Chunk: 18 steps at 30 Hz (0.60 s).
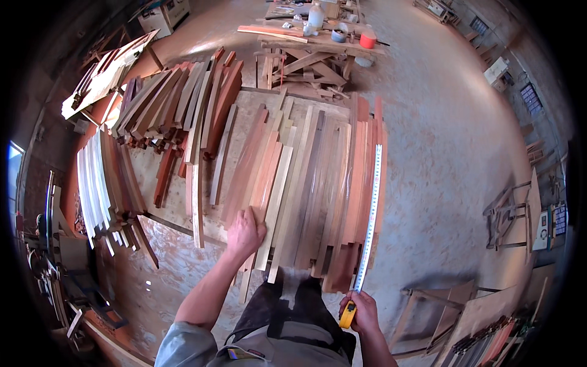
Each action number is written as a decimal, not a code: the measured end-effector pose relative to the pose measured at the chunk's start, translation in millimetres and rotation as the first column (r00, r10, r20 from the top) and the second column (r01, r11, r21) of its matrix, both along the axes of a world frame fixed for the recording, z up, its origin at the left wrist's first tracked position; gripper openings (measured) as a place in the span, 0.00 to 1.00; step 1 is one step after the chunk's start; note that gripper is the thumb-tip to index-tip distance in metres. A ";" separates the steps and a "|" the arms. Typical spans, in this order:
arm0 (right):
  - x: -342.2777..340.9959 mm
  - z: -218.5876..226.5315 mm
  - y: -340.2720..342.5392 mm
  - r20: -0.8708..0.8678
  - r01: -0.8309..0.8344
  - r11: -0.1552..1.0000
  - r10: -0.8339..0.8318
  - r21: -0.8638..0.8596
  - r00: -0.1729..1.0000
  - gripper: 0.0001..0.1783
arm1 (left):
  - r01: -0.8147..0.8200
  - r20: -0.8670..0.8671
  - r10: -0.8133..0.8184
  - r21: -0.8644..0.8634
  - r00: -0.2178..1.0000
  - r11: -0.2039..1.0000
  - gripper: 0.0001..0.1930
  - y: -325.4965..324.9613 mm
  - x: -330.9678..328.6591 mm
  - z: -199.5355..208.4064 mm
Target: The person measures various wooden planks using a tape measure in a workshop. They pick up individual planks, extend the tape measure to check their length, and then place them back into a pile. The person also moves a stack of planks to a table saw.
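Tape measure (348,314): its yellow case is held in the closed fingers of the right hand (365,309). The white blade (373,211) extends forward from these fingers, along the right side of a row of wooden strips (315,183). Fingers of the left hand (246,234) curl onto the row's near left part; whether they grip a strip cannot be told. Uneven strip ends project between both sets of fingers. Forward-left of the left fingers, a stack of brown strips (156,101) occupies the low tabletop (174,211); farther left are pale strips (96,183). Well ahead of both hands, a bottle (315,16) and a red container (367,40) stand. Right of the right fingers is a pale board (487,311).
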State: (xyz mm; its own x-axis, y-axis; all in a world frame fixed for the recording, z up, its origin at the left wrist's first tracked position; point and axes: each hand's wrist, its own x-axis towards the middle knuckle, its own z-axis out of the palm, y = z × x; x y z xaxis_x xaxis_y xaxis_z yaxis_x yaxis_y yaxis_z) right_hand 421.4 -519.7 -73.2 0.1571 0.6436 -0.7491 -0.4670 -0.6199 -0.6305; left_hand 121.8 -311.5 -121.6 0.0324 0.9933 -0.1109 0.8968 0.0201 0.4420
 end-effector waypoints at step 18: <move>41.5 -22.6 -14.8 -0.034 -0.022 1.000 0.021 -0.003 0.999 0.09 | 0.011 -0.141 0.013 0.168 0.990 0.986 0.29 -16.5 40.5 11.3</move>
State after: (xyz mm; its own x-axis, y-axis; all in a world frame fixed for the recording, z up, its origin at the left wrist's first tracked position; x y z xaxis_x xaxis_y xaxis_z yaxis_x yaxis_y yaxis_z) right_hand 463.0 -534.5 -95.8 0.1173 0.6441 -0.7559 -0.4750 -0.6321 -0.6123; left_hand 162.4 -328.0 -110.3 0.0273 0.9982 0.0540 0.9505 -0.0427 0.3078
